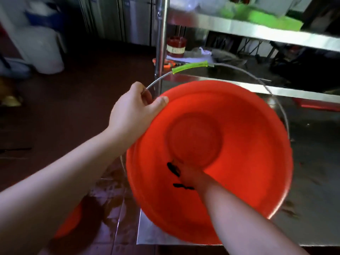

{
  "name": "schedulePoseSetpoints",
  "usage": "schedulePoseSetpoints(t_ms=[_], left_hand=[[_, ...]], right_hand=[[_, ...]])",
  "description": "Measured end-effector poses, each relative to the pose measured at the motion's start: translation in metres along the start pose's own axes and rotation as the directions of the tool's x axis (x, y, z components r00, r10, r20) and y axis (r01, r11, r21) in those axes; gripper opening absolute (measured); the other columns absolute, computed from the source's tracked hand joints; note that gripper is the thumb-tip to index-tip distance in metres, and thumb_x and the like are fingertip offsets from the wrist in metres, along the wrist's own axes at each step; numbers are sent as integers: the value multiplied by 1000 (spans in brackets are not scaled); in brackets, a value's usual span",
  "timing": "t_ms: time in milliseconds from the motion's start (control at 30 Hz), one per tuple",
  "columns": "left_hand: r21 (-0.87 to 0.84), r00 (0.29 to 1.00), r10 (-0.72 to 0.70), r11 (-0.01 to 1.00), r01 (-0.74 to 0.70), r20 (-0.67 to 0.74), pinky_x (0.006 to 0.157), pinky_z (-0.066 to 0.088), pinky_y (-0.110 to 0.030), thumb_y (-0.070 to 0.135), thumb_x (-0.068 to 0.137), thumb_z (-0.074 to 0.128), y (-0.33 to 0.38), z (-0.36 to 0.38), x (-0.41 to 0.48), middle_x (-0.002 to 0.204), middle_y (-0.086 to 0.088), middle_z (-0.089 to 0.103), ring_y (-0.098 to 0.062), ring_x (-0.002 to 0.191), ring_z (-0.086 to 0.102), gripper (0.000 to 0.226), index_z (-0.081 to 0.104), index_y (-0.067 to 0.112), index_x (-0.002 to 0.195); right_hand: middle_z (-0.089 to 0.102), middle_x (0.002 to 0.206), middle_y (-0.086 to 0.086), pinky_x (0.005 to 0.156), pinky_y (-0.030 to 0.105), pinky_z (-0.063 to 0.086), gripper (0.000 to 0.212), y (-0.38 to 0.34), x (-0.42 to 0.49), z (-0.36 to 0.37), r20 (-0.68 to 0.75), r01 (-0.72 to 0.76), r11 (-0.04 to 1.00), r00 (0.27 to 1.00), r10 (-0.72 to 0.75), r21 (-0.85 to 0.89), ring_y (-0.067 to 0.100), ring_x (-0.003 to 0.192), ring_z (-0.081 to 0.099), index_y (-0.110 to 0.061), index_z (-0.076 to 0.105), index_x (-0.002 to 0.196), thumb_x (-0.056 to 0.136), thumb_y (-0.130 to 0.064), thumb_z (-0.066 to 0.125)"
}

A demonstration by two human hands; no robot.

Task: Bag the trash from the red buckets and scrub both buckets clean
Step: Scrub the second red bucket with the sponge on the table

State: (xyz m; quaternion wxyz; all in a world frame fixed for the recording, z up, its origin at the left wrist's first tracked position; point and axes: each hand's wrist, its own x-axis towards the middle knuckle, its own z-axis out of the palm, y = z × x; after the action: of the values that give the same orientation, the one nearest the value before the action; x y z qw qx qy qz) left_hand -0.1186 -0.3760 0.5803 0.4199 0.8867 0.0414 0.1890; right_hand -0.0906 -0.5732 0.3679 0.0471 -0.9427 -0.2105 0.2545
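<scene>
A red bucket point(257, 129) is tilted toward me over the corner of a steel table point(316, 181), and its inside looks bare. My left hand point(132, 115) grips its upper-left rim, thumb on the inside. Its wire handle with a green grip point(190, 67) swings out behind it. My right hand point(189, 175) reaches deep inside and holds a dark pad point(173, 169) against the lower wall near the bottom; motion blur hides the fingers. A second red bucket point(70, 221) shows partly on the floor at lower left, behind my left forearm.
A steel post point(161, 43) and shelf point(257, 32) with green items rise just behind the bucket. A red jar point(176, 46) and rags lie on the lower shelf. A white container point(44, 50) stands on the floor at far left. Brown wet stains point(103, 199) mark the floor tiles.
</scene>
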Motion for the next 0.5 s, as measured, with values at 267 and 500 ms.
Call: schedulePoseSetpoints(t_ms=[267,500], left_hand=[[406,971,171,886,-225,165,62,42,-35,40,78,64,29,4,14,108,-4,47,-29,85,58,67,29,24,133],[431,931,261,831,-352,257,54,38,-28,34,88,54,19,16,39,117,-2,40,-18,70,48,74,7,47,145]], right_hand=[[63,124,7,81,36,53,42,-4,-16,-46,-142,-133,981,978,153,139,27,103,64,-26,58,125,86,-41,64],[18,155,7,96,44,39,84,34,14,-73,-573,-424,825,594,565,374,39,123,40,-32,13,151,84,-16,62]])
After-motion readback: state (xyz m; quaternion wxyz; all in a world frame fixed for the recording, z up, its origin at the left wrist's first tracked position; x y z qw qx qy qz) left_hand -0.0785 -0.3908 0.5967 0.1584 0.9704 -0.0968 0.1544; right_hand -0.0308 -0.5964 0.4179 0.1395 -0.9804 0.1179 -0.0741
